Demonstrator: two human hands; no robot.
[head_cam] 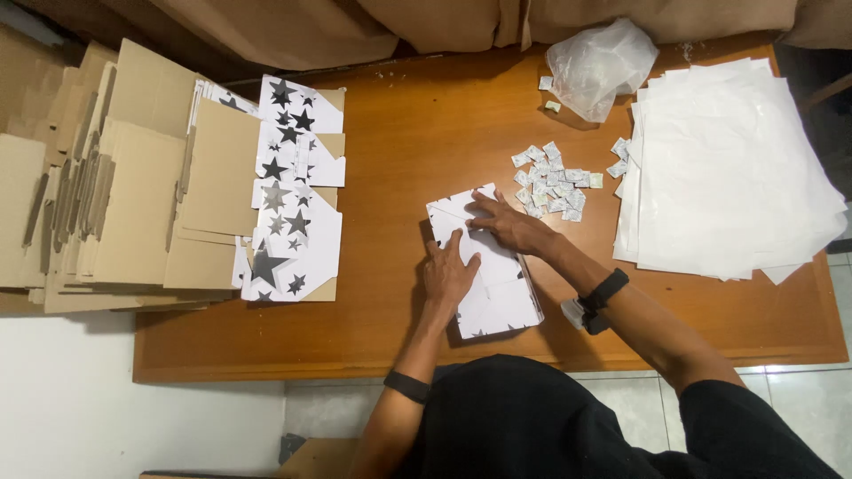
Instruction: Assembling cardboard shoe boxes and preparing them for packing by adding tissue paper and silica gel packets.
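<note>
a folded box (486,266) is set near the front edge of the tabletop (399,151). flat cardboard blanks (142,195) are stacked to its left, small packets (555,182) just behind it, a sheet pile (728,168) to the right, and a plastic bag (599,66) at the back.

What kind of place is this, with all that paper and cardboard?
Probably a small packing workshop. A stack of flat brown cardboard box blanks with black stars sits on the wooden table, beside a pile of white paper sheets and little white sachets.
</note>
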